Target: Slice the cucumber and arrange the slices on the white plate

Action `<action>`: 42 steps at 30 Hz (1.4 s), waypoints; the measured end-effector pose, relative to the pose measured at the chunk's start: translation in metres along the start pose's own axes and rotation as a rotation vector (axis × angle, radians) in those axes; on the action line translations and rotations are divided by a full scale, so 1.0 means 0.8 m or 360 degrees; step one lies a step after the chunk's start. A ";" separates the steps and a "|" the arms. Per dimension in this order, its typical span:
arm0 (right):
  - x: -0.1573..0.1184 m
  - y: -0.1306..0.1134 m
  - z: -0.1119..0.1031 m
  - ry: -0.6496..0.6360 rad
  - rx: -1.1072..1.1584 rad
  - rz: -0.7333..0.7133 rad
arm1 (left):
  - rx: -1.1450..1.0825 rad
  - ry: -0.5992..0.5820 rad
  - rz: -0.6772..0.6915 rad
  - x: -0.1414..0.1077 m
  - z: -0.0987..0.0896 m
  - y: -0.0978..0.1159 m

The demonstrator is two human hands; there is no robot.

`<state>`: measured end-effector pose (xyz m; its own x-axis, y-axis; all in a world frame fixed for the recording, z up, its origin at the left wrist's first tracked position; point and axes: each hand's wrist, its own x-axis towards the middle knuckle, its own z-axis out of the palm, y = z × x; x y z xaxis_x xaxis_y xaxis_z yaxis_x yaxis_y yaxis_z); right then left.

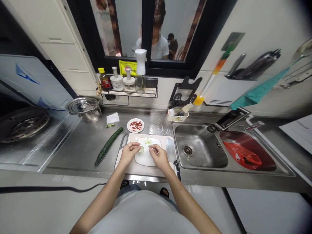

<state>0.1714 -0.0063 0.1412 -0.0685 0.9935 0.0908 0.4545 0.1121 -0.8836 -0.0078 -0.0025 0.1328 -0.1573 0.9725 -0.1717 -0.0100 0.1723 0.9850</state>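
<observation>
A white square plate [146, 161] rests on a cutting board [136, 171]. Near its top edge lie several thin cucumber pieces [148, 142] in a small fan. My left hand [131, 152] is over the plate's left side, thumb and fingertips closed at a round cucumber slice [141, 149]. Over the right side is my right hand [158, 156], fingertips pinched together near the cucumber pieces; whatever they hold is too small to make out. A knife [171, 149] lies along the board's right edge, its black handle toward me.
Left of the board lies a whole cucumber [108, 146]. Behind are a plate of red pieces [135, 125] and a clear round lid or dish [155, 127]. A lidded pot [85, 109] stands back left; a double sink [202, 146] is at right.
</observation>
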 end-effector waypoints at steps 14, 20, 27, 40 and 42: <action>0.011 -0.013 0.009 -0.0131 0.0116 -0.0176 | 0.0129 -0.0081 0.0125 -0.015 0.018 0.019; 0.009 -0.013 -0.007 -0.0028 -0.0086 -0.0313 | 0.0219 -0.0101 0.0055 -0.017 0.027 0.027; 0.012 -0.008 -0.022 -0.0052 -0.0329 -0.0676 | 0.0060 -0.0454 -0.0247 -0.016 0.045 0.035; 0.014 0.011 -0.036 -0.0141 -0.0450 -0.0613 | -0.0019 -0.0458 -0.0228 0.005 0.056 0.021; 0.014 0.014 -0.036 -0.0153 -0.0455 -0.0578 | 0.0031 -0.0431 -0.0200 0.008 0.058 0.016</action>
<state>0.2013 0.0066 0.1457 -0.3443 0.8841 0.3158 0.6113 0.4664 -0.6393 0.0371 0.0136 0.1432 0.1133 0.9493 -0.2932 0.0066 0.2944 0.9557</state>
